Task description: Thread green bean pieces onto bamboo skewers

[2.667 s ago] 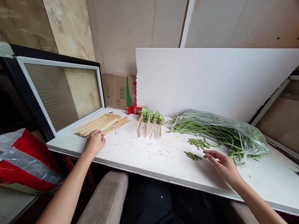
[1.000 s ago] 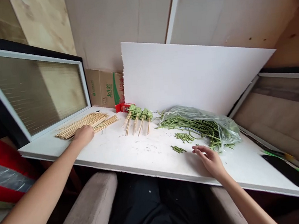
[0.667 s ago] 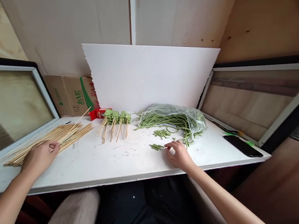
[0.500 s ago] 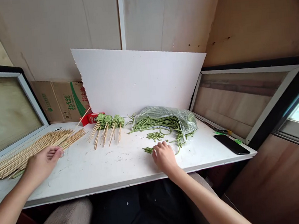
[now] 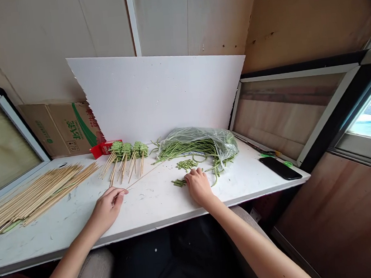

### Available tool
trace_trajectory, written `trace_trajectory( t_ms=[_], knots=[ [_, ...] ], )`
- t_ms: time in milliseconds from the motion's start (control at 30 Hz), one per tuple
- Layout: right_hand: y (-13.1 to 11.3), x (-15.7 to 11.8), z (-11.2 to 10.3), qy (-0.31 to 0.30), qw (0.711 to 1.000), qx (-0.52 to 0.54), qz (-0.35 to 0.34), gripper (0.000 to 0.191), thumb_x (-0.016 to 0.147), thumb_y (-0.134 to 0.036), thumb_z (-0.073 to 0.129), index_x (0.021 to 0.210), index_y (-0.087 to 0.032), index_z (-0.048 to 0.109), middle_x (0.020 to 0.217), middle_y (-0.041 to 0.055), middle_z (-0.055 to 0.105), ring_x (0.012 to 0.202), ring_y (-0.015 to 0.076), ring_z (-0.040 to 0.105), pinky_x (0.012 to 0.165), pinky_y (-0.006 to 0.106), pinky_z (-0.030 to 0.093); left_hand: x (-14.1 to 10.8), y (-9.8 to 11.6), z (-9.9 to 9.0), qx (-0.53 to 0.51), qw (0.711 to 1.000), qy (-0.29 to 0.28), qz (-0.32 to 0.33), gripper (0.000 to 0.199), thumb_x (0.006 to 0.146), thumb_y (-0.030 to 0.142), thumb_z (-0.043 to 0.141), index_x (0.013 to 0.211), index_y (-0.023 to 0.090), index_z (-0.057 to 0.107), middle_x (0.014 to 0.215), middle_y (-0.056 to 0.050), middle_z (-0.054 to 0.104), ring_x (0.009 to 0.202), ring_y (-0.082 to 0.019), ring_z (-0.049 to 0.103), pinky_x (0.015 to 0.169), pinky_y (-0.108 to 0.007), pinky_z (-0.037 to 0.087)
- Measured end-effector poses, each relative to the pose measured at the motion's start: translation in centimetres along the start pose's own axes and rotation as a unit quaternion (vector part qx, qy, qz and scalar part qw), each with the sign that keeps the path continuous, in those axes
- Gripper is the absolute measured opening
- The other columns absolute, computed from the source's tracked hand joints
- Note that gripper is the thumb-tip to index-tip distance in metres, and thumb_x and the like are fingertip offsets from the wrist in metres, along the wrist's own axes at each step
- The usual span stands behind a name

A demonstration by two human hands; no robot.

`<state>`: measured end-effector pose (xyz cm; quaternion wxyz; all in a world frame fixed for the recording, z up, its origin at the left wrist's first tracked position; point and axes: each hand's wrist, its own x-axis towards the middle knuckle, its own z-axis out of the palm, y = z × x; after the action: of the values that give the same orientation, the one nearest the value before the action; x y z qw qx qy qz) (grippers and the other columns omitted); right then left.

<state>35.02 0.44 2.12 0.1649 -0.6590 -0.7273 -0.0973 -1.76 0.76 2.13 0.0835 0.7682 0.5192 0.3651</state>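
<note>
My left hand [image 5: 108, 209] is closed in a pinch on a thin bamboo skewer [image 5: 145, 175], which points up and to the right over the table. My right hand [image 5: 199, 186] rests on the table with its fingers curled down at a small bundle of cut long bean pieces [image 5: 178, 183], whose left ends stick out beyond the fingertips. Behind that hand lies a small pile of short bean bits [image 5: 187, 164]. Whole long beans [image 5: 186, 148] spill from a clear plastic bag [image 5: 227, 143].
Loose bamboo skewers [image 5: 42, 192] cover the table's left side. Skewered bean bundles [image 5: 126, 151] lean by a red box [image 5: 98, 150]. A black phone [image 5: 280, 168] lies at the right. A white board [image 5: 165, 97] and a cardboard box [image 5: 63, 129] stand behind.
My left hand has moved right, away from the skewer pile, bringing one skewer with it. My right hand stays by the cut bean pieces. The view has shifted slightly.
</note>
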Motion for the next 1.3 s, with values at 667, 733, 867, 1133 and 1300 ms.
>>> trace_trajectory(
  t_ms=[667, 733, 867, 1133, 1300],
  knots=[
    [1.3, 0.3, 0.3, 0.054, 0.989, 0.138, 0.023, 0.025, 0.102, -0.022, 0.048, 0.106, -0.018, 0.072, 0.105, 0.0141, 0.072, 0.108, 0.0314, 0.050, 0.087, 0.040, 0.039, -2.3, 0.2, 2.0, 0.004, 0.999, 0.042, -0.003, 0.034, 0.102, 0.042, 0.049, 0.099, 0.019, 0.073, 0.095, -0.007, 0.071, 0.073, -0.018, 0.060, 0.070, -0.029, 0.049],
    [2.1, 0.8, 0.2, 0.074, 0.967, 0.238, 0.050, 0.023, 0.100, -0.025, 0.051, 0.108, -0.018, 0.071, 0.103, 0.0118, 0.075, 0.107, 0.0299, 0.053, 0.089, 0.040, 0.042, -2.2, 0.3, 2.0, -0.003, 0.999, 0.045, -0.002, 0.033, 0.102, 0.042, 0.049, 0.098, 0.019, 0.073, 0.095, -0.007, 0.071, 0.073, -0.018, 0.060, 0.070, -0.029, 0.049],
    [3.6, 1.8, 0.2, 0.088, 0.891, 0.434, 0.098, 0.030, 0.094, -0.040, 0.059, 0.106, -0.017, 0.073, 0.100, 0.0108, 0.077, 0.094, 0.0266, 0.063, 0.090, 0.041, 0.047, -2.3, 1.0, 1.8, -0.008, 0.999, 0.036, 0.002, 0.031, 0.101, 0.040, 0.049, 0.092, 0.020, 0.070, 0.091, -0.007, 0.070, 0.072, -0.019, 0.060, 0.069, -0.030, 0.049],
    [2.0, 1.6, 0.8, 0.037, 0.712, 0.686, 0.143, 0.048, 0.079, -0.064, 0.076, 0.099, -0.020, 0.072, 0.102, 0.0096, 0.078, 0.101, 0.0250, 0.070, 0.085, 0.035, 0.052, -2.4, 2.2, 1.4, -0.020, 0.999, 0.031, 0.025, 0.029, 0.099, 0.038, 0.050, 0.082, 0.021, 0.066, 0.083, -0.006, 0.067, 0.075, -0.019, 0.061, 0.071, -0.030, 0.049],
    [0.6, 1.0, 1.4, 0.040, 0.687, 0.710, 0.147, 0.046, 0.075, -0.059, 0.082, 0.098, -0.019, 0.074, 0.102, 0.0091, 0.077, 0.104, 0.0249, 0.070, 0.089, 0.034, 0.052, -2.5, 2.2, 1.4, -0.041, 0.998, 0.032, 0.022, 0.028, 0.099, 0.038, 0.052, 0.085, 0.020, 0.069, 0.083, -0.006, 0.068, 0.072, -0.018, 0.059, 0.068, -0.029, 0.048]
  ],
)
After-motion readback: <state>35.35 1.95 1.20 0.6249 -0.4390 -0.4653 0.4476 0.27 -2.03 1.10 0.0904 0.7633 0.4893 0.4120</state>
